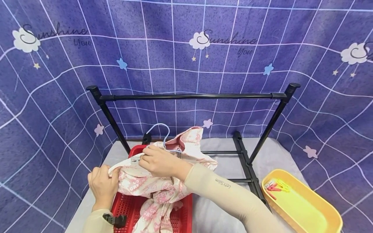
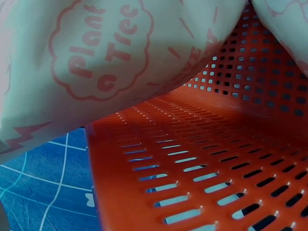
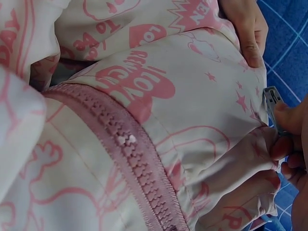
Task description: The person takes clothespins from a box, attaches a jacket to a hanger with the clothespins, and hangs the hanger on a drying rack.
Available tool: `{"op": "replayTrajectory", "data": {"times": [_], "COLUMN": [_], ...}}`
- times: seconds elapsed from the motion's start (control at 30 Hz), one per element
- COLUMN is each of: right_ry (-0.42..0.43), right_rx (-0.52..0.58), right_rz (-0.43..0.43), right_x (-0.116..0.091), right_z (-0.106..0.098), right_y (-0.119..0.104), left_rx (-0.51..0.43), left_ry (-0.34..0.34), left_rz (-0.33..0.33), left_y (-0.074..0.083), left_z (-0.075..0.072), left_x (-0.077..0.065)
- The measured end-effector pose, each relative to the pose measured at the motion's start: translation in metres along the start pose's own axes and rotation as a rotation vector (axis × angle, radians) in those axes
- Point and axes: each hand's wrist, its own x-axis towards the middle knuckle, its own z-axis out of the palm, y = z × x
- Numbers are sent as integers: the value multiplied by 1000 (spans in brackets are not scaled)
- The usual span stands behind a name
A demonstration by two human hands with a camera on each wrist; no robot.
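Note:
A white jacket (image 1: 137,181) with pink print is held up over a red basket (image 1: 125,207), its lower part hanging into it. In the right wrist view a pink zipper (image 3: 139,159) runs along the jacket. My left hand (image 1: 102,186) grips the jacket's left edge, thumb on the near side. At the upper edge, my right hand (image 1: 160,161) pinches a grey metal clip (image 3: 272,101) against the fabric. A light blue hanger (image 1: 168,129) has its hook standing up behind the right hand, with another clip (image 1: 178,153) near the jacket's open, pink-lined part.
A black rack (image 1: 192,96) with a top bar and side posts stands behind the basket. At the right, a yellow tray (image 1: 309,207) holds several red and yellow clothespins (image 1: 278,186). A purple grid-patterned curtain (image 1: 186,71) surrounds the grey surface (image 1: 215,207).

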Motion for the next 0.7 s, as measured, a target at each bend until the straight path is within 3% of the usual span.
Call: {"op": "replayTrajectory", "data": {"times": [0.7], "right_ry": [-181], "right_rx": [-102], "right_rz": [33], "right_x": [14], "right_z": [-10], "right_y": [-2], "left_rx": [-8], "left_ry": [7], "left_rz": [16], "left_y": [1], "left_z": [1], "left_x": [0]}}
